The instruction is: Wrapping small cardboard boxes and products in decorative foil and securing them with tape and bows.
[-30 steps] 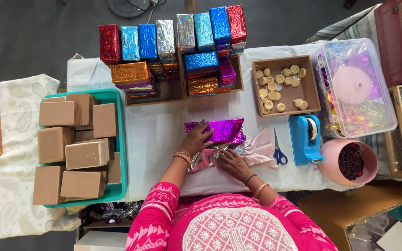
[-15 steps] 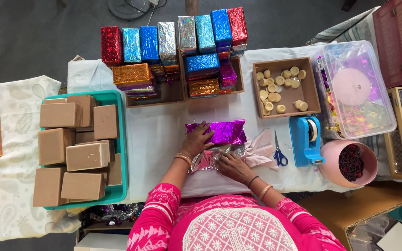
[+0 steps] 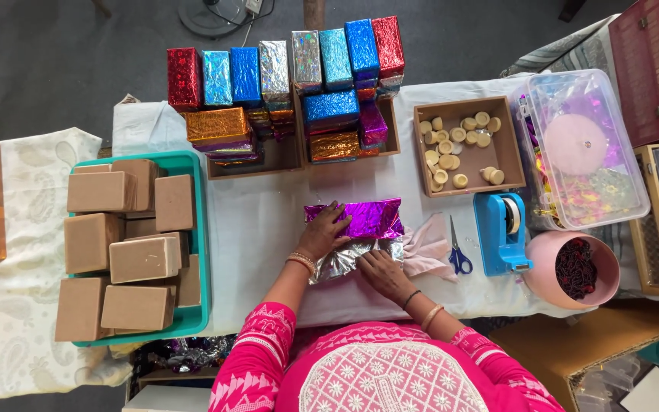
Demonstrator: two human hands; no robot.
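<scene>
A box half wrapped in shiny purple foil paper (image 3: 364,217) lies on the white table (image 3: 261,221) in front of me, the paper's silver underside (image 3: 345,259) showing near its front edge. My left hand (image 3: 322,233) rests flat on the box's left end, fingers spread over the purple paper. My right hand (image 3: 383,273) presses down on the silver flap at the near side, pinching the paper against the box.
A teal tray (image 3: 196,229) of plain brown boxes stands at the left. Wrapped foil boxes (image 3: 284,65) stack in crates at the back. To the right are blue-handled scissors (image 3: 458,255), a blue tape dispenser (image 3: 503,229), a wooden box of round discs (image 3: 463,145), a clear lidded bin (image 3: 581,149) and a pink bowl (image 3: 573,271).
My right hand has shifted slightly along the silver flap while folding it. The left hand stays on the box's left end.
</scene>
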